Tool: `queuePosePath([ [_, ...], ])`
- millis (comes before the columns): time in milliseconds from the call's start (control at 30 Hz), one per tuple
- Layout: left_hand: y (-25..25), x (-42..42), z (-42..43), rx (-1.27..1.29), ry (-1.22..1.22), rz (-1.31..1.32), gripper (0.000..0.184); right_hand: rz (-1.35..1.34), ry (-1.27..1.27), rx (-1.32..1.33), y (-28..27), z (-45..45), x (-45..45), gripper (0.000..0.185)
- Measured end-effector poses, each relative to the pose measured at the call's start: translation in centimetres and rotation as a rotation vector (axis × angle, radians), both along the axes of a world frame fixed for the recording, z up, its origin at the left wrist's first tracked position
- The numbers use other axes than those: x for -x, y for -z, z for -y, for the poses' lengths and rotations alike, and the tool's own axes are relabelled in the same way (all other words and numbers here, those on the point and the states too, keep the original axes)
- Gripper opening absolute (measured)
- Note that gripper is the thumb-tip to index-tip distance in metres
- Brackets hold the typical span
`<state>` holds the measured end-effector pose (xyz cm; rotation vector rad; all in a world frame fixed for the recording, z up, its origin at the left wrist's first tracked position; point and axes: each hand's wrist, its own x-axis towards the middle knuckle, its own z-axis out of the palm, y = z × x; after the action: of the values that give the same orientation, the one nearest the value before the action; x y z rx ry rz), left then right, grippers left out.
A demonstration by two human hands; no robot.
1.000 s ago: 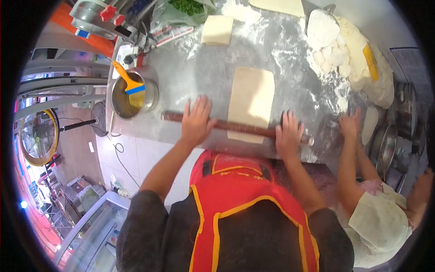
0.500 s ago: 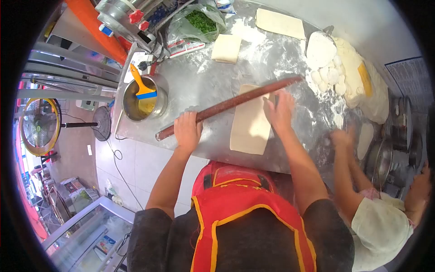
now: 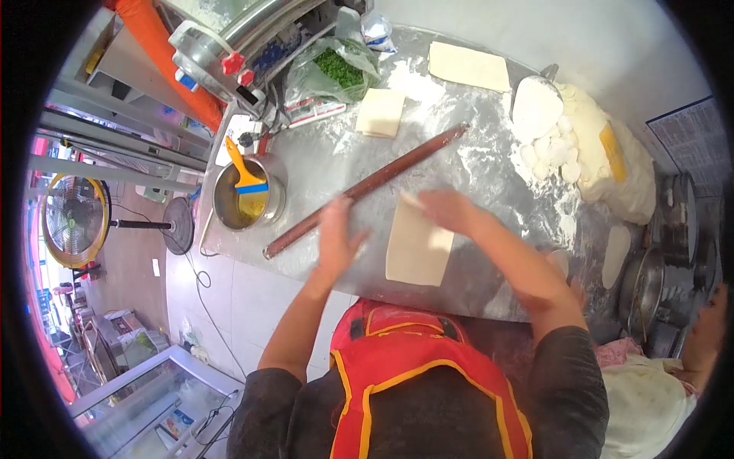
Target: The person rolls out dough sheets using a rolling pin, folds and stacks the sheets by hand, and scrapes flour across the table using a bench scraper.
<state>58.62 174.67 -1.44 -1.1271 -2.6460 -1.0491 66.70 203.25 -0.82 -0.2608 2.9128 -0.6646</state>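
Note:
A long brown rolling pin (image 3: 382, 174) lies slantwise on the floury metal table. My left hand (image 3: 336, 241) is at its near side, thumb spread from the fingers, with the fingertips close to the wood; motion blurs them. A flat rectangular dough sheet (image 3: 417, 249) lies in front of me. Over its far right corner is my right hand (image 3: 449, 211), smeared by motion, so whether it grips the dough cannot be made out. A folded dough piece (image 3: 380, 112) and another dough sheet (image 3: 468, 66) lie farther back.
At left stands a metal pot (image 3: 248, 200) with an orange-handled brush (image 3: 243, 172). Behind it sits a bag of chopped greens (image 3: 339, 69). A flour heap (image 3: 537, 107) and a large dough mass (image 3: 592, 141) are at right. A co-worker's sleeve (image 3: 642, 402) shows at lower right.
My right hand has left the rolling pin and moved left over the dough's far edge. My left hand has loosened from the pin, which has shifted slightly left. The co-worker's hands are now mostly hidden.

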Motion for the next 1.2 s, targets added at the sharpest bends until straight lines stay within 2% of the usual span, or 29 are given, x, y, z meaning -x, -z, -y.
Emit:
queuePosePath([
  [33,0.6,-1.4,-1.3,0.019,0.054,0.177,0.071,0.083,0.007,0.047,-1.3,0.1,-0.3,0.037],
  [67,1.3,-2.3,-2.5,0.038,0.11,0.354,0.075,0.167,0.016,0.093,-4.8,0.7,-0.4,0.034],
  [167,-3.3,-1.8,-5.7,0.129,0.337,1.485,0.072,0.312,0.08,0.363,-12.4,0.0,-0.3,0.025],
  [200,-2.0,-2.1,-5.7,0.112,0.398,1.517,0.071,0.34,0.103,0.475,-14.1,-0.7,-0.2,0.021],
  [267,1.7,-3.0,-4.7,0.081,0.513,1.577,0.068,0.319,0.148,0.494,-16.7,-3.0,0.2,0.019],
  [300,0.6,-2.5,-5.5,0.044,0.463,1.606,0.068,0.309,0.166,0.507,-17.2,-4.4,0.5,0.018],
  [367,-2.4,-1.5,-6.6,-0.032,0.356,1.657,0.067,0.28,0.316,0.777,-16.8,-7.4,1.3,0.015],
  [400,-4.0,-0.1,-7.7,-0.033,0.378,1.617,0.066,0.266,0.39,0.912,-16.5,-9.0,1.7,0.014],
  [467,-7.0,4.8,-11.7,-0.038,0.422,1.541,0.064,0.227,0.565,0.969,-16.0,-12.9,3.2,0.017],
  [533,-9.0,9.6,-15.8,-0.067,0.338,1.515,0.058,0.14,0.731,1.012,-15.1,-16.9,5.4,0.019],
  [600,-8.3,15.5,-20.8,-0.017,0.315,1.362,0.047,-0.002,0.885,1.044,-13.9,-21.1,8.1,0.019],
  [667,-8.8,19.9,-25.5,-0.148,0.205,1.22,0.042,-0.037,0.972,1.05,-13.1,-25.1,11.0,0.023],
  [767,-7.7,22.8,-29.0,-0.455,-0.142,1.081,0.042,-0.451,1.064,0.335,-9.0,-28.7,14.6,0.028],
  [867,-4.4,21.9,-26.0,-0.134,-0.206,0.699,0.044,-0.383,0.837,0.152,-7.1,-23.3,14.5,0.035],
  [933,-0.8,20.3,-21.4,0.064,-0.221,0.253,0.056,-0.28,0.412,0.226,-1.1,-19.9,12.8,0.042],
  [1000,1.7,18.9,-18.0,0.148,-0.298,0.266,0.058,-0.136,0.136,0.171,-1.0,-14.7,10.6,0.04],
  [1100,2.1,18.1,-17.8,0.277,-0.413,0.246,0.06,-0.221,0.005,0.001,1.1,-10.4,9.3,0.034],
  [1133,1.9,17.9,-18.1,0.317,-0.451,0.233,0.061,-0.208,0.034,0.013,1.3,-9.9,9.6,0.031],
  [1200,1.8,19.2,-18.4,0.301,-0.502,0.437,0.057,-0.178,0.094,0.035,0.9,-8.9,9.6,0.027],
])
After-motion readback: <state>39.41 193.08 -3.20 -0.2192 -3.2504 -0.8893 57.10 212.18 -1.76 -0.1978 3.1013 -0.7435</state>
